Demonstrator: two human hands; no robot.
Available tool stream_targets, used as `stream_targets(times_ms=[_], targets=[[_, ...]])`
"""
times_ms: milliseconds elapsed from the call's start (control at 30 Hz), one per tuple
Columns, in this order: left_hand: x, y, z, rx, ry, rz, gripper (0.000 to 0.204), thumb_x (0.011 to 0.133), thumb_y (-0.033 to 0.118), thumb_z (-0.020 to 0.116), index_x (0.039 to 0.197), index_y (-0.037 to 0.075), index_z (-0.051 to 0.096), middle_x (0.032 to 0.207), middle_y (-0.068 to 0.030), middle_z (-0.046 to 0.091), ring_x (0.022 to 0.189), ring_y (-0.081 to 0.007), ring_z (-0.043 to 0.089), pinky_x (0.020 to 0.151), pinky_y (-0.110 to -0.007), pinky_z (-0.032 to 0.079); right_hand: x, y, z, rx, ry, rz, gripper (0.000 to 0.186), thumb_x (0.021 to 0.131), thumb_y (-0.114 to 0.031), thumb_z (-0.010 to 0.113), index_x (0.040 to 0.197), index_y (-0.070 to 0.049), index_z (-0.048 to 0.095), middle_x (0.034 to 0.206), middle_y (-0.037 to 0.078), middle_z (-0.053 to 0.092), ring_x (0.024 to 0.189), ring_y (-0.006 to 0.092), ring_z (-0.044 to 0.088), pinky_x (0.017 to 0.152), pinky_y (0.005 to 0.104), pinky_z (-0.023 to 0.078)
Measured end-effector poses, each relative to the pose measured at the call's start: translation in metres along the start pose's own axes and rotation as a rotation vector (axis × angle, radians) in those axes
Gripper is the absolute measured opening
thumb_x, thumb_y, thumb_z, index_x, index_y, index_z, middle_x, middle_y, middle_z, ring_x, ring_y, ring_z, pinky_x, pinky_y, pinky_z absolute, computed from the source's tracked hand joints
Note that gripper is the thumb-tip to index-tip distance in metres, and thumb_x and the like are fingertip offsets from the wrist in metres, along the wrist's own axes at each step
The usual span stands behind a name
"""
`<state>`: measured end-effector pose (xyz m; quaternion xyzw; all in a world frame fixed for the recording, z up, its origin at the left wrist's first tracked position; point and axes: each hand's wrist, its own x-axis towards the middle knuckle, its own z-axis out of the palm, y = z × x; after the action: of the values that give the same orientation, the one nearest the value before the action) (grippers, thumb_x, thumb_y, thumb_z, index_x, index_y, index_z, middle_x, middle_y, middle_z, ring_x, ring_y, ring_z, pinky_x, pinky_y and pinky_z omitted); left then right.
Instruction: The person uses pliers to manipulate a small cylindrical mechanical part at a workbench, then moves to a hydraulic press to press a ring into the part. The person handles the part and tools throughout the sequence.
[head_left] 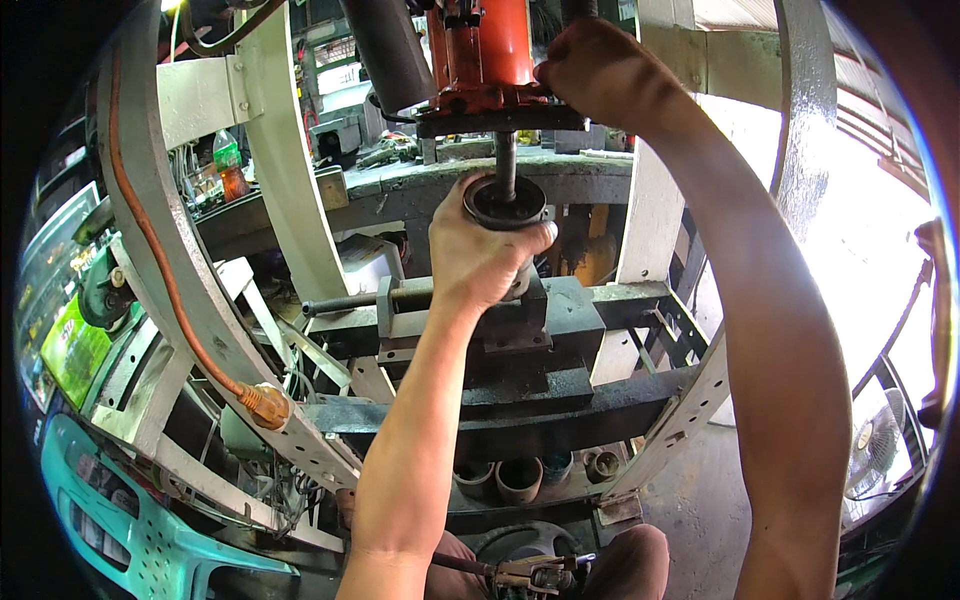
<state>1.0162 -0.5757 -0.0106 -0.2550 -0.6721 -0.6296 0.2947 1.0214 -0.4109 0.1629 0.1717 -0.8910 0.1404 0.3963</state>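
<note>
My left hand [465,255] is wrapped round a dark, hollow metal cylinder [480,212], its thumb along the near side below the rim. A steel rod [505,160] comes down into the cylinder's open top from a red hydraulic jack [508,45] above. The cylinder stands over a dark metal vise [512,335], its lower part mostly behind my hand. Up at the right, my right hand [605,75] is closed beside the jack, just above a dark plate [470,124]. What its fingers hold is hidden.
Pale steel posts [290,170] frame the work on both sides. An orange cable ends in a connector [265,405] on the left post. Several cups [519,480] stand below the crossbeam [500,425]. A teal plastic chair [110,520] is at lower left, a fan [877,445] at right.
</note>
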Motion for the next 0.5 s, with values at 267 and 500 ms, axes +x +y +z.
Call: stream_targets(times_ms=[267, 500], targets=[[-0.023, 0.02, -0.003, -0.037, -0.022, -0.06, 0.043, 0.071, 0.013, 0.094, 0.107, 0.002, 0.074, 0.099, -0.0059, 0.078, 0.086, -0.014, 0.07, 0.088, -0.03, 0.056, 0.013, 0.007, 0.018, -0.405, 0.011, -0.125, 0.027, 0.094, -0.016, 0.058, 0.096, -0.004, 0.082, 0.098, 0.021, 0.079, 0.103, 0.035, 0.077, 0.094, 0.0427, 0.061], [-0.014, 0.023, -0.005, -0.153, -0.073, -0.198, 0.019, 0.072, 0.01, 0.086, 0.088, 0.002, 0.08, 0.081, -0.0047, 0.076, 0.073, -0.0137, 0.066, 0.071, -0.03, 0.052, -0.004, 0.002, 0.008, -0.018, 0.052, 0.049, 0.03, 0.097, -0.025, 0.071, 0.114, -0.001, 0.072, 0.101, 0.023, 0.078, 0.094, 0.0348, 0.077, 0.088, 0.0458, 0.06]])
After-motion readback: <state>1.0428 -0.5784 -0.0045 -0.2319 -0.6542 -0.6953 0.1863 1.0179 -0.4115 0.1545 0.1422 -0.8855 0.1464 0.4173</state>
